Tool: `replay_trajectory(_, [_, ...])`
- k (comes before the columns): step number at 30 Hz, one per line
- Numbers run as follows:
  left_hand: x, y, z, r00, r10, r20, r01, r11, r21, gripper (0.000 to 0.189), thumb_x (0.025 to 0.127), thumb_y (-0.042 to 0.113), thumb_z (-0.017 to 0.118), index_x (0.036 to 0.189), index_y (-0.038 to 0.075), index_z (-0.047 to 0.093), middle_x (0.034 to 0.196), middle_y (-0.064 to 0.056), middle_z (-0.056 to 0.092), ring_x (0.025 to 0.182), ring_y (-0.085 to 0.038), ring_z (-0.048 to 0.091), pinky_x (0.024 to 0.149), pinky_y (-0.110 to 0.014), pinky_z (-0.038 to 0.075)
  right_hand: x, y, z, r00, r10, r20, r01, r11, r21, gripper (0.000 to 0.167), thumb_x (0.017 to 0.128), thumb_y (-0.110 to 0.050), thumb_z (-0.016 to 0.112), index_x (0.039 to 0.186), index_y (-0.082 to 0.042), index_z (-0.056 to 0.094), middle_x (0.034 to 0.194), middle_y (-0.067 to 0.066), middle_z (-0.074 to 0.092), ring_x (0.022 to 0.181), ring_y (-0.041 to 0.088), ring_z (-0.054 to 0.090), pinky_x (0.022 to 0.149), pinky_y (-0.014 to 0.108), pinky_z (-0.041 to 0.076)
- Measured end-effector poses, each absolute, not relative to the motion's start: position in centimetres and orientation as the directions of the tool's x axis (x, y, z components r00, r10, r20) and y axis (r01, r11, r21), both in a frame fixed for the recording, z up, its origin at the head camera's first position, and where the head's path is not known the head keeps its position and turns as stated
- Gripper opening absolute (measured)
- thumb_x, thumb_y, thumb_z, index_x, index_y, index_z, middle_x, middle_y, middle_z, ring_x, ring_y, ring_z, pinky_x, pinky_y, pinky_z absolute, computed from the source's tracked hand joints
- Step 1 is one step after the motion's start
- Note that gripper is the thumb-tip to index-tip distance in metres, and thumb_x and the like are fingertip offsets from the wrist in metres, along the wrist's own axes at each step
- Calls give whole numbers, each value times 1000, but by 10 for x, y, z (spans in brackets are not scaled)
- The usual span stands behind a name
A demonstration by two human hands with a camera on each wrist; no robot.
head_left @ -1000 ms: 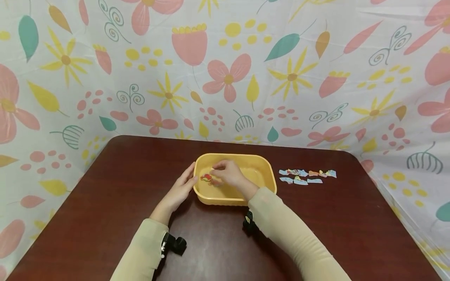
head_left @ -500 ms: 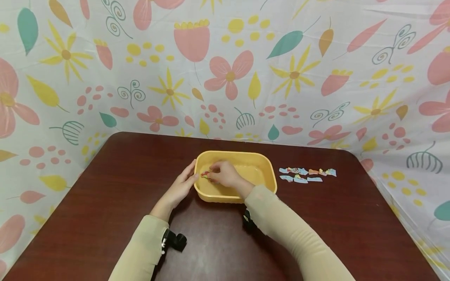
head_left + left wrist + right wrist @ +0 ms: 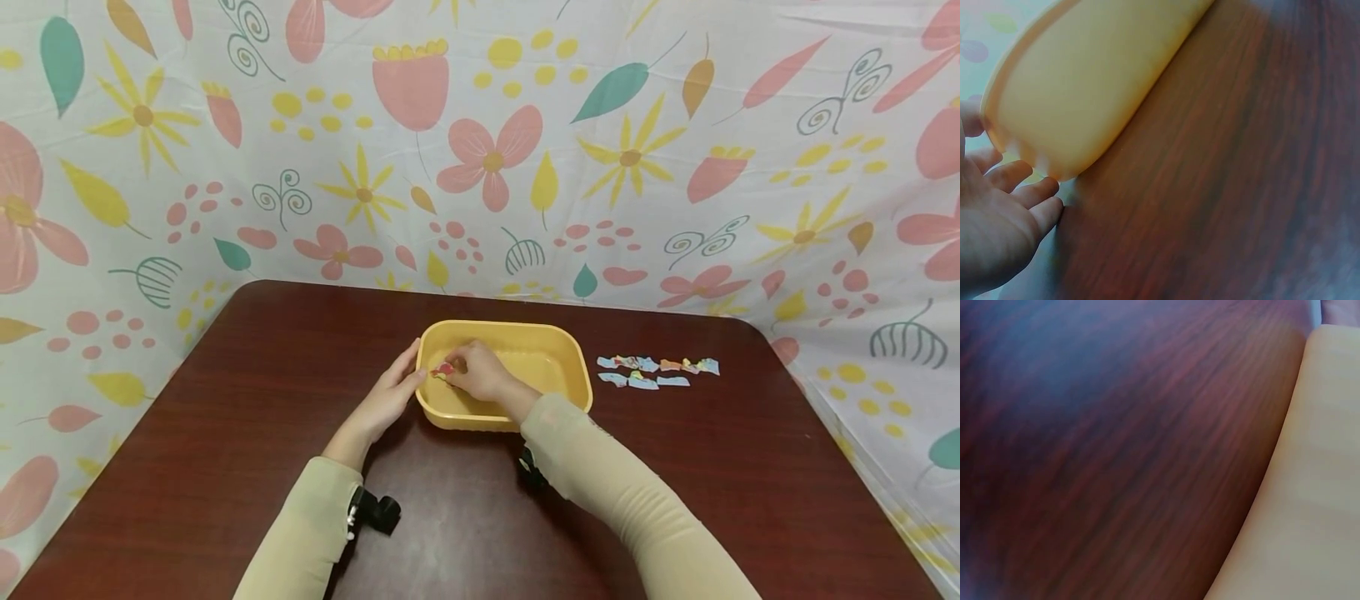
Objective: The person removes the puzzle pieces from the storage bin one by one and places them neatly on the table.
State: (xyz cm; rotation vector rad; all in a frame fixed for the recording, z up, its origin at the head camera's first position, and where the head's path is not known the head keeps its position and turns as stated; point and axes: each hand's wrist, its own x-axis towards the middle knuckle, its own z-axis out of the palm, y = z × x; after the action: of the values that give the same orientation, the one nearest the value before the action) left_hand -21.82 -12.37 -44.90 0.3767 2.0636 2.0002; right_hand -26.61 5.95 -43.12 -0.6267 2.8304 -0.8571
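A yellow plastic basin [image 3: 555,367] stands on the dark wooden table. My left hand [image 3: 386,400] rests against its left end, thumb at the rim and the other fingers spread along the outer wall. The left wrist view has these fingertips [image 3: 1050,185] touching the wall [image 3: 1097,81] from outside. Inside the basin, at its left side, my right hand [image 3: 480,372] pinches a small red puzzle piece [image 3: 446,367] close over the floor. The fingers partly hide that piece. In the right wrist view, the basin's outer wall [image 3: 1316,475] shows, with that hand out of sight.
Several light-blue and multicoloured puzzle pieces [image 3: 641,381] lie in two rows on the table [image 3: 720,450] to the right of the basin. A white curtain [image 3: 487,242] with flower and leaf prints hangs behind the table.
My right hand has moved slightly left and down inside the basin, its fingertips now at the red piece. The left hand keeps its place at the basin's end.
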Motion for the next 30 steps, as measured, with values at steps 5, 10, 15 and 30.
replay_trajectory(5, [-220,-124,-448,-941,339,16,27,28,999,58,102,16,40,153,13,12,156,-18,18,142,-32,25,114,-47,25,-268,60,-428,-926,-378,-12,-285,719,-634,20,85,-9,68,103,-3,63,93,9,63,85,18,57,73,26,48])
replay_trajectory(10, [-221,-124,-449,-942,335,4,19,39,999,58,102,19,40,153,14,12,156,-18,18,142,-32,23,114,-48,25,-268,61,-427,-934,-353,-59,-203,658,-725,16,88,-6,63,102,-1,59,82,9,67,67,12,58,56,19,43])
replay_trajectory(15, [-219,-123,-452,-942,336,-1,13,41,999,58,102,19,40,153,14,12,157,-16,15,143,-31,21,114,-48,24,-268,65,-426,-940,-331,-78,-159,630,-761,16,88,-6,61,103,-1,60,83,10,66,65,12,57,55,20,45])
replay_trajectory(30, [-217,-123,-453,-943,332,-5,11,45,999,58,103,20,38,153,15,10,158,-12,14,145,-29,15,116,-48,21,-258,91,-401,-941,-313,-132,-40,487,-873,25,94,-7,52,117,1,57,104,19,64,90,29,67,71,35,57])
